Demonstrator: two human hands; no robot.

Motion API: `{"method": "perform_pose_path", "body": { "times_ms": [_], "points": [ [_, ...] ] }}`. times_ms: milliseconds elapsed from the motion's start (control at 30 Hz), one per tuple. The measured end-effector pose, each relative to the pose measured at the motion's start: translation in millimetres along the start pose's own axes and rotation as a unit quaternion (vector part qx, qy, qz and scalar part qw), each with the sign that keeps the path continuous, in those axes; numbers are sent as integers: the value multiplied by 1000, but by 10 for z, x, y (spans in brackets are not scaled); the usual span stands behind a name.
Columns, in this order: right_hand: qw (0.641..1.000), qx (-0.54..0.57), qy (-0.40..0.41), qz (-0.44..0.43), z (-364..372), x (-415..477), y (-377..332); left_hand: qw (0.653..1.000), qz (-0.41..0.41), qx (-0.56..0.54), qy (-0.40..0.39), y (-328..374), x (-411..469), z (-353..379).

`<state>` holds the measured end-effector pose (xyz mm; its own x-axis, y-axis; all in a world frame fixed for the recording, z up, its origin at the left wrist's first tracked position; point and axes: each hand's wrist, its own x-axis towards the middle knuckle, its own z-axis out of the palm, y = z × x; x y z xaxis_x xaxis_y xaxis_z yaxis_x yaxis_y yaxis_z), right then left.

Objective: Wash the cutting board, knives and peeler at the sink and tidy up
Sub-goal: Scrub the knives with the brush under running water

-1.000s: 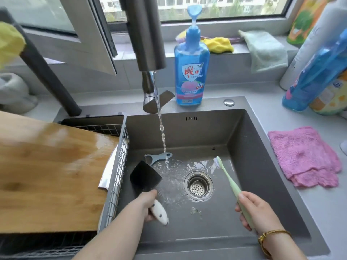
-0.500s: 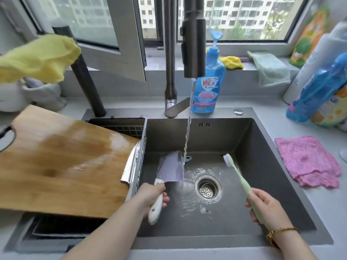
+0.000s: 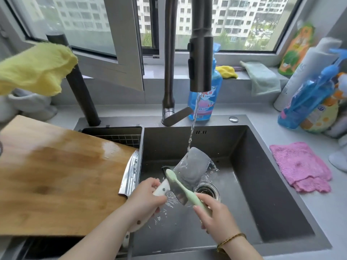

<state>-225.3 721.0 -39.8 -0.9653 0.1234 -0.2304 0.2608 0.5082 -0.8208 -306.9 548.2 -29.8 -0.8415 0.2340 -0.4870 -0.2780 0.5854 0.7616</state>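
My left hand (image 3: 145, 198) grips the white handle of a grey-bladed knife (image 3: 193, 167), holding the blade over the sink (image 3: 262, 184) under the running water from the tap (image 3: 201, 62). My right hand (image 3: 212, 212) holds a green toothbrush (image 3: 180, 186) with its head laid on the blade near the handle. The wet wooden cutting board (image 3: 56, 175) lies over the drain basket on the left. A steel cleaver (image 3: 130, 173) rests against the basket's edge beside the board. The peeler is hidden behind the knife blade.
A blue dish soap bottle (image 3: 205, 102) stands behind the tap. A pink cloth (image 3: 300, 166) lies on the counter at right, with bottles (image 3: 309, 102) behind it. A yellow cloth (image 3: 35, 68) hangs at upper left. The drain strainer (image 3: 209, 191) is below the knife.
My left hand raised the knife and turned its blade under the stream. My right hand moved left and brought the toothbrush onto the blade.
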Motion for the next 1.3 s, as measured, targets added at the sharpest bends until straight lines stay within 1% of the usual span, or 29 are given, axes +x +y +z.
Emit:
{"method": "perform_pose_path", "body": {
  "times_ms": [67, 200, 233, 333, 367, 400, 467, 500, 533, 567, 600, 633, 667, 733, 767, 800, 833, 900, 933, 967, 1033, 1067, 1100, 1167, 1200, 1233, 1300],
  "points": [
    [1000, -19, -1, -16, 50, 72, 4, 1000, 5, 12, -16, 15, 20, -53],
    [994, 30, 95, 48, -106, 277, 60, 999, 8, 26, -45, 6, 70, -111],
    [994, 32, 95, 50, -126, 290, 77, 998, 7, 21, -52, 11, 80, -108],
    [998, 31, 26, 44, -75, 232, 57, 999, 1, -2, -53, 43, 114, -92],
    [998, 40, 26, 49, -79, 230, 73, 999, -1, -8, -51, 60, 132, -90],
    [995, 58, 50, 61, -112, 262, 111, 999, 0, -12, -49, 79, 148, -88],
    [984, 80, 124, 94, -225, 318, 189, 999, 5, -19, -46, 119, 178, -79],
    [984, 81, 127, 99, -268, 319, 210, 999, 8, -22, -47, 139, 192, -72],
    [988, 81, 101, 90, -281, 300, 194, 998, 9, -24, -49, 157, 206, -65],
    [992, 80, 56, 78, -260, 271, 153, 998, 9, -22, -53, 167, 218, -59],
    [995, 73, 20, 67, -232, 240, 96, 998, 6, -18, -58, 173, 226, -51],
    [996, 62, 14, 59, -228, 242, 55, 998, 4, -16, -64, 176, 235, -38],
    [996, 57, 38, 57, -259, 297, 52, 997, 3, -18, -71, 177, 240, -19],
    [985, 58, 134, 90, -391, 452, 99, 997, 5, -19, -80, 172, 246, 30],
    [981, 49, 161, 101, -450, 487, 123, 997, 5, -15, -82, 173, 247, 55],
    [982, 29, 163, 96, -477, 487, 147, 997, 5, -10, -81, 171, 250, 72],
    [987, 3, 139, 84, -475, 463, 152, 997, 4, -5, -77, 167, 263, 76],
    [996, -47, 55, 53, -399, 363, 114, 998, 0, -7, -65, 160, 289, 58],
    [996, -62, 41, 49, -376, 341, 100, 998, 0, -10, -60, 162, 302, 45],
    [994, -73, 61, 59, -402, 376, 119, 998, 2, -13, -57, 169, 307, 31],
    [983, -82, 137, 94, -506, 426, 137, 998, 11, -15, -57, 188, 301, 12],
    [981, -91, 148, 92, -535, 415, 146, 998, 15, -13, -58, 199, 296, 0],
    [982, -100, 137, 80, -544, 391, 138, 998, 18, -9, -60, 207, 293, -17],
    [988, -130, 71, 40, -495, 305, 82, 998, 18, -5, -61, 204, 295, -53],
    [987, -147, 56, 31, -487, 294, 66, 998, 17, -7, -61, 197, 298, -63],
    [984, -160, 65, 45, -527, 342, 77, 998, 15, -8, -60, 186, 299, -65],
    [974, -143, 137, 107, -683, 495, 133, 998, 14, -6, -58, 179, 281, -42]
  ]
}}
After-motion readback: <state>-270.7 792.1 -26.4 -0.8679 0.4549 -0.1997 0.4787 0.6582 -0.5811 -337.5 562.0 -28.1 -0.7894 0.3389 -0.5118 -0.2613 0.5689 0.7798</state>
